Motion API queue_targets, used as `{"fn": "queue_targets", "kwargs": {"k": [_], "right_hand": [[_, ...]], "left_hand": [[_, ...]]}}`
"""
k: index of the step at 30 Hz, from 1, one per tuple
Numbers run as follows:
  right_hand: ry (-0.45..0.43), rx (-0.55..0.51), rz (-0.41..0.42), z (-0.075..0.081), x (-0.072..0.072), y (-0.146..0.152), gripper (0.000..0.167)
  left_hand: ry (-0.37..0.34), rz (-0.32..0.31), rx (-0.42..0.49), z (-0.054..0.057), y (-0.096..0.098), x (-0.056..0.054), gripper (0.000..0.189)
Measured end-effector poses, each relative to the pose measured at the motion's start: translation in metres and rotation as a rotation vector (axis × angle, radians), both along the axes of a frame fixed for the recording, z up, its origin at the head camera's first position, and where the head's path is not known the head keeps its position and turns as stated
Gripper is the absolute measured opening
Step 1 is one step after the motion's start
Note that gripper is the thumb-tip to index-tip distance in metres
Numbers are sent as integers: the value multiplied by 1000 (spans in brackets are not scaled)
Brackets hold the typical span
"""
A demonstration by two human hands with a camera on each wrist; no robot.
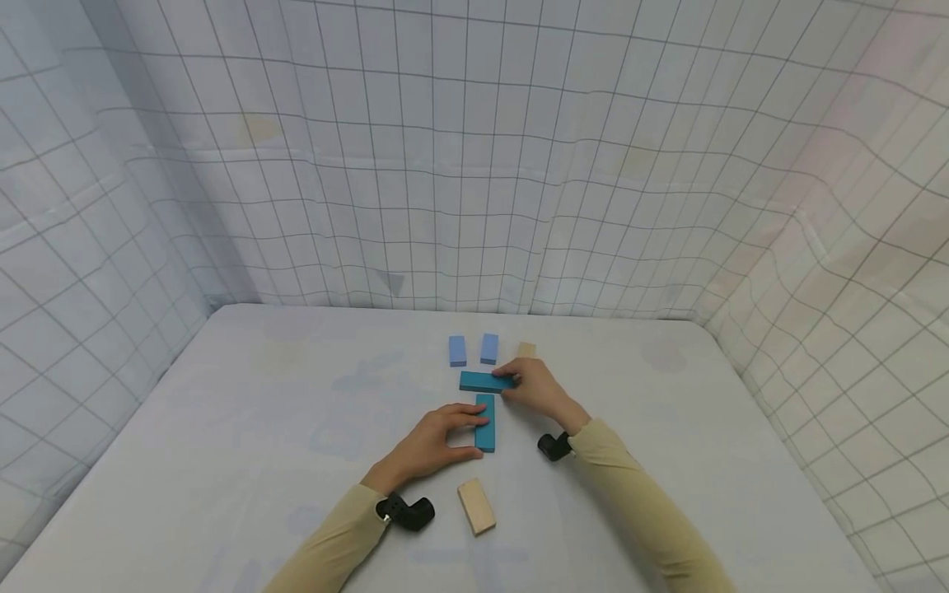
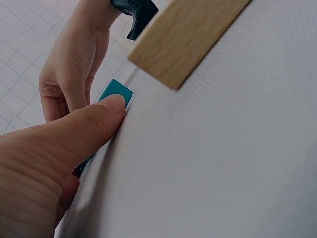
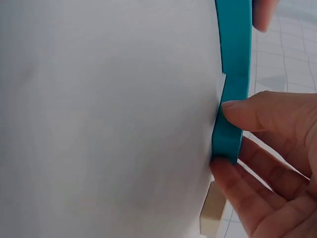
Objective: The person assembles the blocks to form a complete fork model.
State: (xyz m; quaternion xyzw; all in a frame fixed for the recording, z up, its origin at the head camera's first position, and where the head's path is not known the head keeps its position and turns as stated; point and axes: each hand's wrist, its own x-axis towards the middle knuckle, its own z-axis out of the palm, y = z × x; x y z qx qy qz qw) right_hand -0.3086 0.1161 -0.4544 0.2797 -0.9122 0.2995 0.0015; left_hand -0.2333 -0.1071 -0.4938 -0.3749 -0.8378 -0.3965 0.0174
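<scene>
Two long teal blocks lie on the white table in the head view, set in a T. The crosswise block point(image 1: 478, 381) is at the far side, its right end pinched by my right hand point(image 1: 539, 390). In the right wrist view, the thumb lies on one long side of that block point(image 3: 229, 141), and a finger is at its end. My left hand point(image 1: 428, 441) holds the lengthwise block point(image 1: 485, 438), thumb at its near end and fingers near its far part. The left wrist view shows the thumb pressing the end of the block point(image 2: 117, 88).
Two light-blue blocks point(image 1: 457, 352) stand beyond the teal ones. A wooden block point(image 1: 526, 350) lies behind my right hand, partly covered by it. Another wooden block point(image 1: 477, 506) lies nearer, right of my left wrist. Grid-patterned white cloth point(image 1: 474, 206) hangs around the table.
</scene>
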Motion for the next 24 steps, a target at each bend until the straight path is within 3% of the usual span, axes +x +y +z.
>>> {"fn": "queue_targets", "kwargs": {"k": [11, 24], "right_hand": [[-4, -59, 86, -2, 1, 12, 29], [-13, -80, 99, -3, 1, 13, 28]], "left_hand": [[-18, 13, -9, 1, 1, 0, 49], [-19, 21, -1, -1, 2, -1, 49]]}}
